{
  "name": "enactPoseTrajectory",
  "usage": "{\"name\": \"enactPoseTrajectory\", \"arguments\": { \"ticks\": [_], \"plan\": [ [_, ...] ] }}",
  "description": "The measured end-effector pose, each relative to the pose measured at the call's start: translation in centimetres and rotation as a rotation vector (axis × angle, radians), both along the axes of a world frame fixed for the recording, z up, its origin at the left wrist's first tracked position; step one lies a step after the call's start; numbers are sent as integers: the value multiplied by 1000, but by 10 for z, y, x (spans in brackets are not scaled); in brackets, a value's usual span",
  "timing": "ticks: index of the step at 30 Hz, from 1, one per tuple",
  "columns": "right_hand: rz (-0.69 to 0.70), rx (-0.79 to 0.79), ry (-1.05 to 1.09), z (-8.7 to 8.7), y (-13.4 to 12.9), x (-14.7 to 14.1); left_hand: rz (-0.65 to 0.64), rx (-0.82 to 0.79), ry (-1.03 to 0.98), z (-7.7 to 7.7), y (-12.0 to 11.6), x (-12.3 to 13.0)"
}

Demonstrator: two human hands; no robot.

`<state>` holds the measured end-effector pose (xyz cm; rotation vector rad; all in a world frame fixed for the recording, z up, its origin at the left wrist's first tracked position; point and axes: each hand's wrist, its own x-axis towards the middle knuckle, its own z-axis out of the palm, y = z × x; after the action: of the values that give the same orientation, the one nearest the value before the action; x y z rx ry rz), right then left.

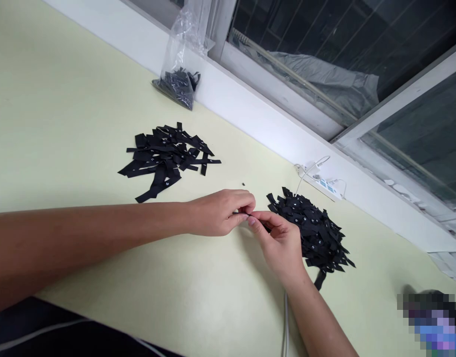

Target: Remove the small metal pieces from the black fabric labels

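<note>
My left hand [224, 213] and my right hand [282, 243] meet above the middle of the table, fingertips close together. Both pinch a black fabric strip [265, 227], mostly covered by my fingers. Just behind my right hand lies a dense heap of black fabric strips [319, 230], many bearing small white marks. Beyond my left forearm, a looser, flatter pile of similar strips [162, 153] is spread on the table. A tiny dark bit [243, 184] rests on the tabletop past my left fingers.
A clear plastic bag [179, 84] with black pieces inside stands by the white window ledge [257, 119]. At the ledge's foot sits a power strip [326, 187] with plugs. A pale cable [286, 322] runs under my right arm. A pixelated object [432, 322] is at lower right.
</note>
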<state>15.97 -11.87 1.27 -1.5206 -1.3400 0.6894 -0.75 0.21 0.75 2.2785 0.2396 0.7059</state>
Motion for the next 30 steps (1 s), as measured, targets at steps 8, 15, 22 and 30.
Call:
{"name": "enactPoseTrajectory", "arguments": {
  "ticks": [8,15,22,30],
  "plan": [
    [-50,20,-8,1,4,8,33,-198,20,2,1,2],
    [-160,-13,12,17,3,17,-15,-513,-32,-1,3,6],
    [-182,-2,-40,31,0,42,-40,-744,9,-3,7,8],
    [-576,-301,-775,30,-8,129,26,-578,96,-1,8,3]
  ]
}}
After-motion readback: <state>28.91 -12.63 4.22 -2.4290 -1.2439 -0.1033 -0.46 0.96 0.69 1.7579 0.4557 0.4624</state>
